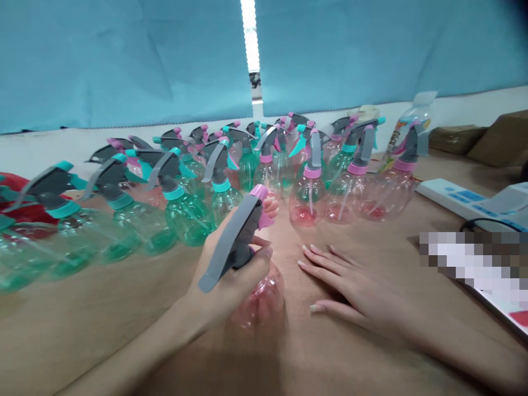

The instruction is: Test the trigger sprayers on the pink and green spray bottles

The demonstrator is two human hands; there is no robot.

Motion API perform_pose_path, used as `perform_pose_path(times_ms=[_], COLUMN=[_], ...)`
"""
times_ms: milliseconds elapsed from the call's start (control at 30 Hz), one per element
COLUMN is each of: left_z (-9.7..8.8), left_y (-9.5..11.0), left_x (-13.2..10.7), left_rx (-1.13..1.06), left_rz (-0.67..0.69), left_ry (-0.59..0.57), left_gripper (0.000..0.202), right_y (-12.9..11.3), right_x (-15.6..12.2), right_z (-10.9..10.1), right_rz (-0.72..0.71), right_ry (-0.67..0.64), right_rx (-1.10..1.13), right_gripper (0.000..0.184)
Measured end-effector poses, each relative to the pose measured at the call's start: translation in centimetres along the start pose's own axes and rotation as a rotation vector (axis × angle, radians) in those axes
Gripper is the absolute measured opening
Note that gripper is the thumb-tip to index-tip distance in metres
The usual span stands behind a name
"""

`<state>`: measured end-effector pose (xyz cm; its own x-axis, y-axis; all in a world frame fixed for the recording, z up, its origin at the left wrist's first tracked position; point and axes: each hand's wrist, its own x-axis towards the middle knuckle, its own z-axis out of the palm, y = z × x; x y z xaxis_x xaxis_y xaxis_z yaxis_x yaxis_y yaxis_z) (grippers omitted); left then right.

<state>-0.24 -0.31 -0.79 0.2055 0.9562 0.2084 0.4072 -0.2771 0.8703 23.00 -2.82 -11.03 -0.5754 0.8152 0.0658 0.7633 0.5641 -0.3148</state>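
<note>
My left hand (231,275) is wrapped round the neck of a pink spray bottle (264,300), just below its grey trigger head. The bottle stands upright on the brown table (124,324); my fingers hide its collar. To the right, my right hand (346,280) lies palm down on the table with its fingers stretched out and nothing in it. Pink spray bottles (307,203) with pink collars stand just beyond my hands. Green spray bottles (187,214) with turquoise collars form a row at the left.
More spray bottles crowd the back, before a blue cloth (124,60). A labelled drink bottle (406,129) stands at the back right, near a brown box (501,143). At right are a white device with blue buttons (466,198) and a partly blurred flat item (474,275).
</note>
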Motion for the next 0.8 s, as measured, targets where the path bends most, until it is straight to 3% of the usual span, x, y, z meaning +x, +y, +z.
perform_pose_path(times_ms=[233, 467, 800], left_z=[0.07, -0.12, 0.00], left_y=[-0.10, -0.60, -0.43], left_x=[0.31, 0.37, 0.40], left_rx=[0.022, -0.061, -0.024], left_rz=[0.132, 0.155, 0.178], left_ry=[0.004, -0.072, -0.045], left_gripper=[0.033, 0.050, 0.044], right_y=[-0.03, 0.02, -0.05], right_x=[-0.08, -0.01, -0.07], right_z=[0.08, 0.07, -0.01], right_rz=[0.011, 0.008, 0.011], right_ry=[-0.001, -0.005, -0.011], right_rx=[0.001, 0.005, 0.008], right_gripper=[0.069, 0.070, 0.069])
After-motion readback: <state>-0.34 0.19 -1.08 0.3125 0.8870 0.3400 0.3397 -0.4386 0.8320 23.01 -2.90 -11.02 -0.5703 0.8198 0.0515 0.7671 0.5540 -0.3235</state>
